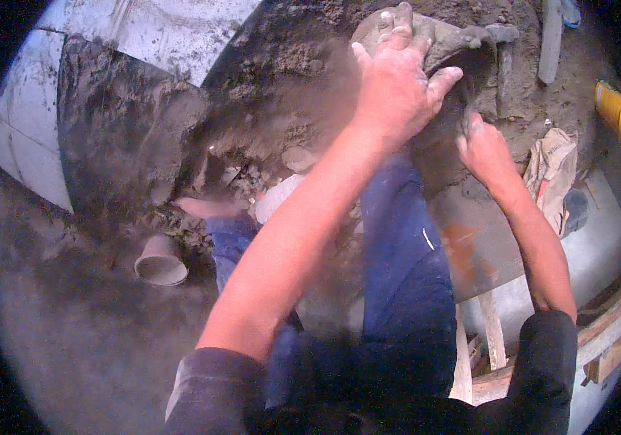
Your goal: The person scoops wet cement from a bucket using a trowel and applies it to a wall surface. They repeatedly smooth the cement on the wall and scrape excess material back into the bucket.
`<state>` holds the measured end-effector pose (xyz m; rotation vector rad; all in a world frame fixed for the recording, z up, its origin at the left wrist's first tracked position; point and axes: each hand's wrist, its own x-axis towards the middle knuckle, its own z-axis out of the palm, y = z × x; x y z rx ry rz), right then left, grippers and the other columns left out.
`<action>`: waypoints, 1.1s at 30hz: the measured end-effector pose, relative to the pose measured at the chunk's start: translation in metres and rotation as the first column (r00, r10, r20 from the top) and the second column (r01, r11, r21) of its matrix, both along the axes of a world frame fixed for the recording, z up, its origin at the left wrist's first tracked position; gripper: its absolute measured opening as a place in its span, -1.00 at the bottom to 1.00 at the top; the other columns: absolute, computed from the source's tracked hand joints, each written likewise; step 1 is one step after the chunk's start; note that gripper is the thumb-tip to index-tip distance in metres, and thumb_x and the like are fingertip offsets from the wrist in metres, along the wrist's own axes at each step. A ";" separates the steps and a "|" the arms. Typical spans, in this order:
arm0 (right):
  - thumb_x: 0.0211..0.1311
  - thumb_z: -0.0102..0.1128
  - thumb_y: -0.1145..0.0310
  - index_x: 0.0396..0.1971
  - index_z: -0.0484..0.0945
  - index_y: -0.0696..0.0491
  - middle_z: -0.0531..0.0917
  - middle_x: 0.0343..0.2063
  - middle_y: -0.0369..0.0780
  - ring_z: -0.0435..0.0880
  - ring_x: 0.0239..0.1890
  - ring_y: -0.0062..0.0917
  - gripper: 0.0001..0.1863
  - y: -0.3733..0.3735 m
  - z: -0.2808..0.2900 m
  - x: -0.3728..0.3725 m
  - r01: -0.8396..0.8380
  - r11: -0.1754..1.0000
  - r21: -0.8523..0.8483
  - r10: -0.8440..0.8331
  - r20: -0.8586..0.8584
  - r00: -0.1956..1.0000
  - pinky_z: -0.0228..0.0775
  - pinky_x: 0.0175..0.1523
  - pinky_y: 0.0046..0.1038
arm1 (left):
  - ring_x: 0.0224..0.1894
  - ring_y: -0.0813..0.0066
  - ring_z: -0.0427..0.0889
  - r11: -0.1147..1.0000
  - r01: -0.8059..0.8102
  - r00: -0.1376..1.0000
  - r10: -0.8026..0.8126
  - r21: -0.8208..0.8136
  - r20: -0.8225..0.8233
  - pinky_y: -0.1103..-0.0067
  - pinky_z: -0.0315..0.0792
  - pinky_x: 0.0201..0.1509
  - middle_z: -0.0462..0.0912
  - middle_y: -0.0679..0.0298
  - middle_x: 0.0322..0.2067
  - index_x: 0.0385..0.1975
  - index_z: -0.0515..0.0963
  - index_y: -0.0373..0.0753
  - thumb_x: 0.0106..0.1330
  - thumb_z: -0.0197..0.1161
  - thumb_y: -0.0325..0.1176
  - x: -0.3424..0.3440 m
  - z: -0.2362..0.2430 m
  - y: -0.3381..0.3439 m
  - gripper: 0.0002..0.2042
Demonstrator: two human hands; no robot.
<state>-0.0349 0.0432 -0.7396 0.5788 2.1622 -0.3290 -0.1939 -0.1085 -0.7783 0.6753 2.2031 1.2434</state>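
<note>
My left hand (401, 83) lies with spread fingers on a rounded, clay-coated grey-brown piece (447, 38) at the top of the view. From that piece's right side a short, muddy T-shaped part (503, 36) sticks out. Lower and to the right, my right hand (486, 151) is closed, with thumb and fingers pressed together. A thin dark shape seems to rise from its fingertips toward the underside of the clay-coated piece, but shadow hides what it is.
A small grey cup-shaped pot (161, 262) lies at left, near a bare foot (209, 209). Pale sheets (158, 32) cover the upper left. On the right are a crumpled brown paper bag (551, 165), a yellow-wrapped item (614, 109), a flat strip (550, 43) and wooden slats (492, 330).
</note>
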 end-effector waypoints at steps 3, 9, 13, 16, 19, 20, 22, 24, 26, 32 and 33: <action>0.13 0.18 0.27 0.00 0.36 0.23 0.58 -0.15 0.18 0.56 -0.09 0.11 -0.51 0.002 0.003 0.006 -0.071 0.982 -0.172 0.099 0.162 0.982 0.41 0.03 -0.01 | 0.38 -0.16 0.18 0.998 0.062 0.997 -0.062 0.009 -0.047 -0.27 -0.08 0.30 0.27 -0.15 0.30 0.15 0.46 -0.32 0.17 0.28 0.12 0.009 -0.005 -0.020 -0.31; 0.13 0.19 0.05 0.13 0.39 0.21 0.50 0.02 0.16 0.44 0.11 0.05 -0.34 -0.024 -0.015 0.041 0.234 0.887 -0.398 -0.140 0.252 0.958 0.27 0.24 -0.06 | 0.44 -0.24 -0.02 0.998 0.067 0.997 -0.068 0.016 0.046 -0.18 -0.17 0.40 0.13 -0.21 0.36 0.28 0.29 -0.37 0.05 0.34 0.25 0.018 -0.010 -0.040 -0.07; 0.04 0.31 0.22 0.20 0.36 0.25 0.59 -0.07 0.01 0.56 -0.06 -0.16 -0.28 -0.055 -0.021 0.052 0.385 0.831 -0.400 -0.390 0.072 0.918 0.36 0.14 -0.23 | 0.49 -0.21 -0.27 0.999 -0.016 0.984 0.024 -0.046 0.179 -0.13 -0.24 0.42 -0.26 -0.24 0.45 0.41 -0.12 -0.48 0.02 0.32 0.31 -0.014 -0.012 -0.037 0.19; 0.02 0.34 0.27 0.07 0.42 0.24 0.60 -0.22 -0.12 0.58 -0.20 -0.35 -0.39 -0.062 -0.038 0.067 0.496 0.686 -0.533 -0.581 0.011 0.814 0.43 0.01 -0.34 | 0.50 -0.20 -0.32 0.994 -0.090 0.948 0.104 -0.058 0.302 -0.24 -0.34 0.38 -0.41 -0.19 0.46 0.42 -0.15 -0.46 0.04 0.23 0.35 -0.038 -0.021 -0.045 0.18; 0.03 0.34 0.29 -0.08 0.47 0.22 0.57 -0.32 -0.21 0.54 -0.26 -0.48 -0.53 -0.076 -0.014 0.066 0.508 0.698 -0.504 -0.630 -0.096 0.771 0.43 -0.07 -0.40 | 0.50 -0.16 -0.29 0.961 -0.274 0.926 0.275 -0.041 0.258 -0.17 -0.34 0.42 -0.31 -0.19 0.46 0.42 -0.13 -0.45 0.13 0.19 0.29 -0.039 -0.015 -0.068 0.10; 0.03 0.35 0.28 -0.08 0.47 0.22 0.57 -0.32 -0.21 0.55 -0.25 -0.47 -0.52 -0.079 -0.003 0.066 0.562 0.674 -0.480 -0.658 -0.045 0.751 0.43 -0.07 -0.39 | 0.51 -0.12 -0.28 0.944 -0.330 0.915 0.327 -0.030 0.235 -0.08 -0.33 0.45 -0.28 -0.17 0.46 0.43 -0.14 -0.45 0.20 0.15 0.23 -0.033 -0.008 -0.085 0.03; 0.01 0.37 0.28 -0.04 0.46 0.24 0.60 -0.27 -0.18 0.58 -0.22 -0.42 -0.47 -0.074 0.029 0.089 0.500 0.792 -0.349 -0.565 -0.111 0.818 0.44 -0.02 -0.36 | 0.52 0.01 -0.23 0.894 -0.448 0.863 0.428 0.015 0.269 0.18 -0.28 0.50 -0.20 -0.13 0.47 0.43 -0.16 -0.46 0.28 0.09 0.14 -0.008 0.012 -0.131 -0.05; 0.02 0.39 0.32 -0.03 0.46 0.25 0.62 -0.22 -0.16 0.61 -0.19 -0.40 -0.47 -0.085 0.066 0.099 0.321 0.918 -0.234 -0.382 -0.298 0.875 0.47 0.00 -0.37 | 0.52 0.18 -0.15 0.828 -0.561 0.787 0.525 0.020 0.326 0.38 -0.22 0.52 -0.11 -0.06 0.47 0.44 -0.18 -0.45 0.30 0.03 0.09 0.019 0.045 -0.197 -0.09; 0.04 0.35 0.39 -0.07 0.48 0.22 0.62 -0.20 -0.18 0.61 -0.19 -0.47 -0.56 -0.119 0.104 0.079 0.456 0.817 -0.351 -0.552 -0.250 0.796 0.50 -0.05 -0.43 | 0.48 0.14 0.00 0.822 -0.528 0.712 0.566 -0.213 0.416 0.41 -0.10 0.49 -0.06 -0.07 0.45 0.43 -0.16 -0.46 0.34 0.02 0.08 0.050 0.088 -0.264 -0.11; 0.18 0.22 0.43 -0.03 0.43 0.17 0.57 -0.39 -0.27 0.54 -0.39 -0.63 -0.64 -0.272 0.118 -0.034 0.673 0.412 -0.614 -0.811 0.089 0.578 0.47 -0.23 -0.55 | 0.19 -0.07 0.40 0.803 -0.064 0.801 0.396 -0.593 0.449 0.18 0.20 0.30 0.37 -0.06 0.20 0.26 0.28 -0.33 0.27 0.22 -0.11 0.111 0.109 -0.350 -0.37; 0.18 0.23 0.41 -0.04 0.45 0.17 0.58 -0.39 -0.26 0.55 -0.39 -0.61 -0.65 -0.309 0.104 -0.068 0.621 0.455 -0.638 -0.788 0.037 0.615 0.47 -0.22 -0.53 | 0.19 -0.05 0.39 0.812 0.048 0.799 0.319 -0.582 0.510 0.15 0.21 0.29 0.41 -0.03 0.17 0.22 0.33 -0.32 0.26 0.23 -0.12 0.111 0.107 -0.344 -0.41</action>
